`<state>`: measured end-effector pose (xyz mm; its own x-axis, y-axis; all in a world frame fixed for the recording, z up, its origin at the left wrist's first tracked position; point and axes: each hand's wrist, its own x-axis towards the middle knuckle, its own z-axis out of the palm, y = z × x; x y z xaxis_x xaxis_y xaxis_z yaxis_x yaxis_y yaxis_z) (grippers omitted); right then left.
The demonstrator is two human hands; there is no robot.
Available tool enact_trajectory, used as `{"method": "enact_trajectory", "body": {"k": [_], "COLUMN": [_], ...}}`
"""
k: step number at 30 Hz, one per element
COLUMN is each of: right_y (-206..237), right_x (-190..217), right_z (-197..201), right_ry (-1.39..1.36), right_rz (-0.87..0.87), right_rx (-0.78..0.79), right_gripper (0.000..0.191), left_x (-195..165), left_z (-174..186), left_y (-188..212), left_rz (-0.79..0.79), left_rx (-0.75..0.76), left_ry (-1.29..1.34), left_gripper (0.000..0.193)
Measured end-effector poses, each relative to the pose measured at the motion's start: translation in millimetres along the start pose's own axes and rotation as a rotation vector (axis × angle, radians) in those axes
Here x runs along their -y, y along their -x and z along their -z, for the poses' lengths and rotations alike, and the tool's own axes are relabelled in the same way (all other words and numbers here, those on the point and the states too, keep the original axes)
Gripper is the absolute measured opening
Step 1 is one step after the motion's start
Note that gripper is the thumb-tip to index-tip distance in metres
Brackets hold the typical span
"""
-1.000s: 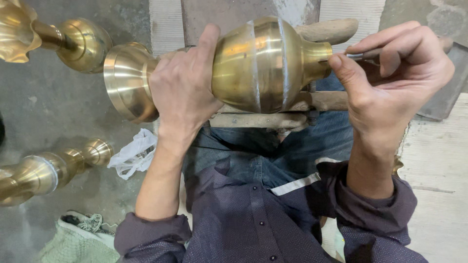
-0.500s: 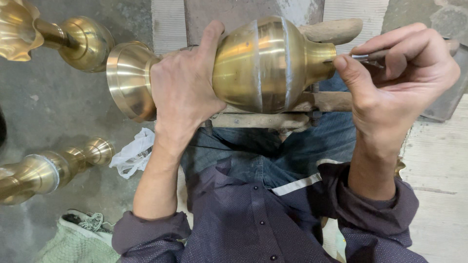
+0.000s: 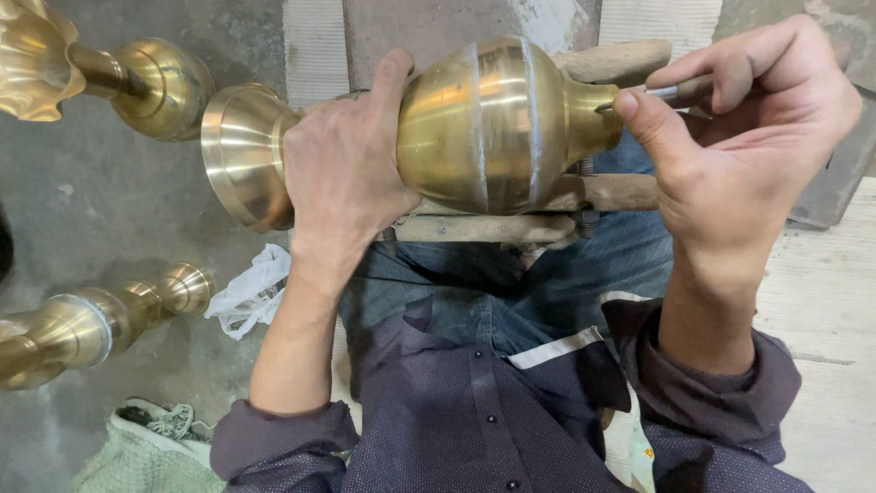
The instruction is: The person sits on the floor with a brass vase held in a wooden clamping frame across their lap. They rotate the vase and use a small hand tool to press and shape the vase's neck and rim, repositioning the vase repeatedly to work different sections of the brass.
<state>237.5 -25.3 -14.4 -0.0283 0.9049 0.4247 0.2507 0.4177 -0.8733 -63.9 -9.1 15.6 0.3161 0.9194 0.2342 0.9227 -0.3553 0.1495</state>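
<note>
**Brass vase on the lap, both hands busy**

So here's the setup, looking straight down. The brass vase (image 3: 493,128) is lying on its side across a rough wooden rest (image 3: 566,196) that sits over the person's knees in blue jeans (image 3: 511,292). Flared foot points left, narrow neck points right. There are a couple of pale bands running around the belly.

The left hand (image 3: 342,173) is clamped over the waist of the vase, between the foot and the belly, fingers wrapped over the top and thumb side toward the camera. Solid grip, palm flat on the metal.

The right hand (image 3: 739,128) is closed around a thin metal tool (image 3: 662,91) with a dark handle, pinched between thumb and forefinger. The tip sits right at the vase's neck; I think it's touching the rim there, but the thumb covers the contact spot so I can't swear to it.

Other stuff around: another brass piece (image 3: 109,78) with a scalloped edge at top left on the grey floor (image 3: 109,210), a brass stem with knobs (image 3: 100,319) at lower left, a crumpled white rag (image 3: 246,292) just beside the left forearm, and a greenish cloth (image 3: 146,443) at the bottom edge. Shirt is dark purple, sleeves pushed up.
</note>
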Motion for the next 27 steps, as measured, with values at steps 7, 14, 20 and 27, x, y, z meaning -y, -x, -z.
{"method": "enact_trajectory", "body": {"k": [7,14,20,27], "right_y": [2,3,3,6], "right_x": [-1,2,8,8], "right_z": [1,0,-3,-3], "right_ry": [-0.020,-0.061,-0.027,-0.069], "right_rz": [-0.033,-0.037,-0.082,-0.108], "right_rx": [-0.013,-0.018,-0.062,-0.082], "right_gripper": [0.041,0.042,0.046,0.045], "left_x": [0,-1,-2,-1], "left_z": [-1,4,10,18], "left_y": [-2,-5,-10,-17], "left_rz": [0.017,0.023,0.036,0.039], "left_rx": [0.029,0.061,0.113,0.182], "left_ry": [0.016,0.022,0.044,0.111], "left_gripper": [0.079,0.080,0.079,0.069]}}
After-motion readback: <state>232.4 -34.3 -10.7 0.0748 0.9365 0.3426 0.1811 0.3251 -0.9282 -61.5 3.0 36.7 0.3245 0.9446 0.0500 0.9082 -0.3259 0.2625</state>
